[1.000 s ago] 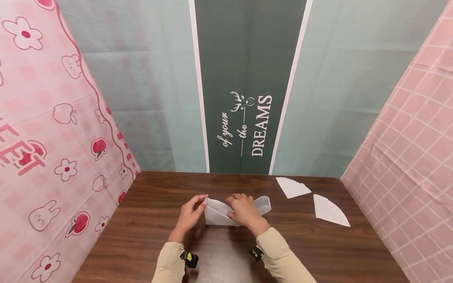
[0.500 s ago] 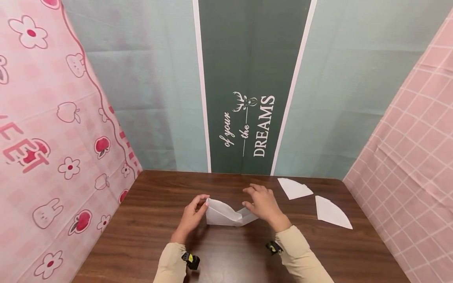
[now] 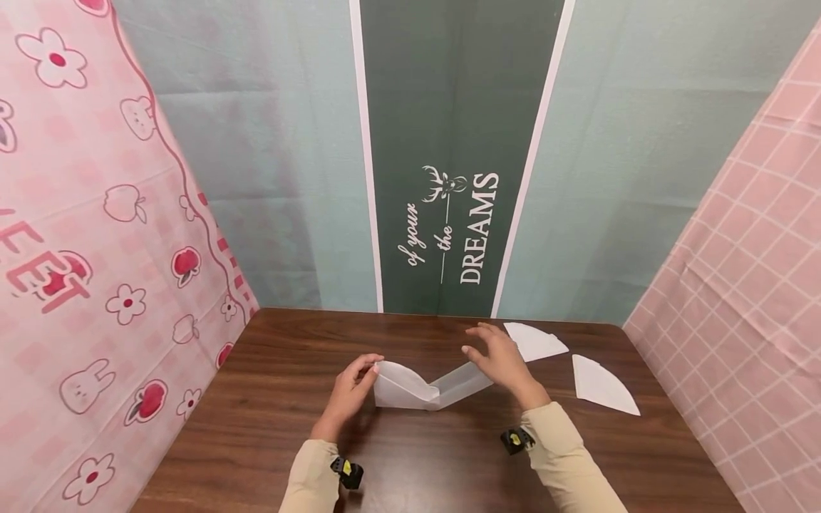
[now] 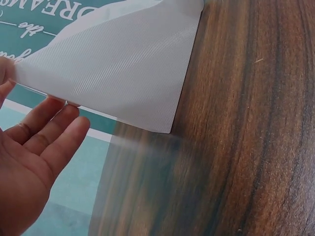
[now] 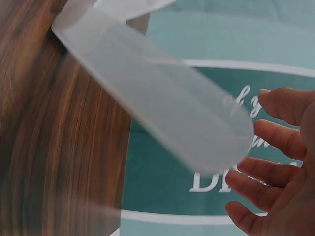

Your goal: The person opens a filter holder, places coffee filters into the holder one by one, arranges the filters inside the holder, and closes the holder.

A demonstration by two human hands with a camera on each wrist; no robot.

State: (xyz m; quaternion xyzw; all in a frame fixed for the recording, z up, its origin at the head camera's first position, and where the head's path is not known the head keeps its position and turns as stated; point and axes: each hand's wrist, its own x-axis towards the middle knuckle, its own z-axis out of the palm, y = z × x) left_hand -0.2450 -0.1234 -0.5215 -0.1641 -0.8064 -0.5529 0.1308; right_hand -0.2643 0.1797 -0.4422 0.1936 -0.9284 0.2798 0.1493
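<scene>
A white ribbed, folded piece [image 3: 398, 392] [image 4: 123, 69] stands on its edge on the wooden table, with a curved upper back edge. My left hand [image 3: 349, 388] [image 4: 39, 147] pinches its upper left corner, the other fingers loose behind it. From its right end a translucent strip [image 3: 462, 385] [image 5: 157, 98] with a rounded tip slants away to the right. My right hand [image 3: 507, 360] [image 5: 280, 172] hovers at that tip with fingers spread. Whether a fingertip touches the strip I cannot tell.
Two flat white fan-shaped sheets lie on the right of the table [image 3: 410, 456]: the farther sheet [image 3: 541, 345] is close behind my right hand, the nearer sheet [image 3: 603, 385] sits further right. Cloth hangings [image 3: 436, 107] stand behind the table and at both sides.
My right hand has come off the white piece and moved right along the strip, uncovering it. My left hand keeps its pinch on the corner.
</scene>
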